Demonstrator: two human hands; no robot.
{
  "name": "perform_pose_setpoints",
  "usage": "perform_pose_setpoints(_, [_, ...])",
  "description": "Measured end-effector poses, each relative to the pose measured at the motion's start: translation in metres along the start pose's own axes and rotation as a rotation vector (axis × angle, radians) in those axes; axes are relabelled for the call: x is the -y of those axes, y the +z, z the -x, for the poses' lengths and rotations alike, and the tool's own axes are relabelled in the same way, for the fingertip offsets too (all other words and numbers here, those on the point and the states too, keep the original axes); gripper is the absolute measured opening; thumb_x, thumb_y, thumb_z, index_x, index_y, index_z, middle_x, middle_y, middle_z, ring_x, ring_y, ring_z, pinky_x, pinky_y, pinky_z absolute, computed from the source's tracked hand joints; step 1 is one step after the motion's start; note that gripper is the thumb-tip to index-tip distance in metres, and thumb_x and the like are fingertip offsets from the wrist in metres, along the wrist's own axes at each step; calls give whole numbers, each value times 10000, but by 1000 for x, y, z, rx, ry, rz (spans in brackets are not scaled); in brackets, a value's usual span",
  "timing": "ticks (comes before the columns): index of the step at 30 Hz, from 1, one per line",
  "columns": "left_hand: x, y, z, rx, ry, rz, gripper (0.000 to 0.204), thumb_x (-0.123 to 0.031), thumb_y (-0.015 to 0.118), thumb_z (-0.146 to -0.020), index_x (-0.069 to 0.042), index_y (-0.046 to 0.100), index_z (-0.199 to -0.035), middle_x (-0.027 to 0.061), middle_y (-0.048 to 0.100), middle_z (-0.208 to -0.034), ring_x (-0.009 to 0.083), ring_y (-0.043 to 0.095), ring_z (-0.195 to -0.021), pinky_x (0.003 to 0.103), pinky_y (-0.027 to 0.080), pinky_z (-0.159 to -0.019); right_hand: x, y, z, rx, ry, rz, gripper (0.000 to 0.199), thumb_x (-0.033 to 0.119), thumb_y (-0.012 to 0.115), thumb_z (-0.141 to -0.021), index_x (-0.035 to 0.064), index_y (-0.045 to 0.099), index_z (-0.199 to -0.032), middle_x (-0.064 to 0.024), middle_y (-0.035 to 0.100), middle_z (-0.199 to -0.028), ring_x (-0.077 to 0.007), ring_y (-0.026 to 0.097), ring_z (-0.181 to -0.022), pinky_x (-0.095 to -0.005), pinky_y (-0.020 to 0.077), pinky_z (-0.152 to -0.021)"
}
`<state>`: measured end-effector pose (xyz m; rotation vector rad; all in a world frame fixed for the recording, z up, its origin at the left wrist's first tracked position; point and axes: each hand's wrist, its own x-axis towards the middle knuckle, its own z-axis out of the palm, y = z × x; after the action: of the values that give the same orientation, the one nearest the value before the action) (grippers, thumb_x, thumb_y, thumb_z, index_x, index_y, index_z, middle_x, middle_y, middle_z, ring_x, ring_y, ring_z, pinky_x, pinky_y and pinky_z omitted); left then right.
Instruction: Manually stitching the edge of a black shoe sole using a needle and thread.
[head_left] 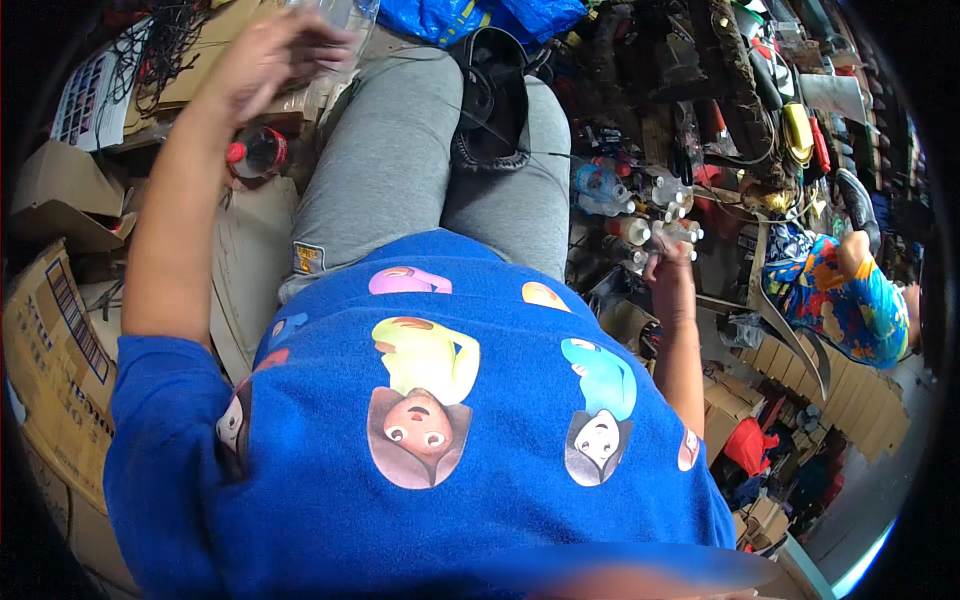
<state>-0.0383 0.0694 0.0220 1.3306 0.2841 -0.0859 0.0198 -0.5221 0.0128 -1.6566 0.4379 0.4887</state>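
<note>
My left hand (pixel 268 55) is raised at the upper left, fingers curled on a clear plastic bottle (pixel 335 18) that reaches past the top edge. My right hand (pixel 668 262) hangs low at my right side, closed on a clear plastic bottle (pixel 682 232) with a white cap, at the edge of a heap of several similar bottles (pixel 622 200). A dark bottle with a red cap (pixel 258 152) lies on the floor below my left forearm. My grey trousers (pixel 420 150) and blue printed top (pixel 440 440) fill the middle.
Flattened and folded cardboard boxes (pixel 60 340) line the left side. A black bag (pixel 495 95) rests on my lap. Tools, cables and clutter (pixel 760 110) crowd the upper right. Another person in a colourful top (pixel 850 300) sits at the right, near more small boxes (pixel 730 400).
</note>
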Motion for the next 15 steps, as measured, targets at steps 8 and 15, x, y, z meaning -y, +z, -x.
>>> perform_pose_setpoints(8, [-33,26,-78,531,240,-969,622,-183,689,-750,-108,488,-1334,151,405,-1412,261,485,-1187,354,411,-958,115,125,-12,318,-750,773,457,196,662,-841,136,544,-1278,-93,564,-1160,-196,564,-1025,-310,453,-886])
perform_pose_setpoints(15, [23,140,-114,17,-60,-1446,652,-606,685,-650,-15,702,-925,223,660,-940,352,642,-886,418,500,-798,132,237,-23,542,-929,1449,425,381,705,-762,94,603,-1059,-147,662,-905,-310,645,-867,-392,502,-763])
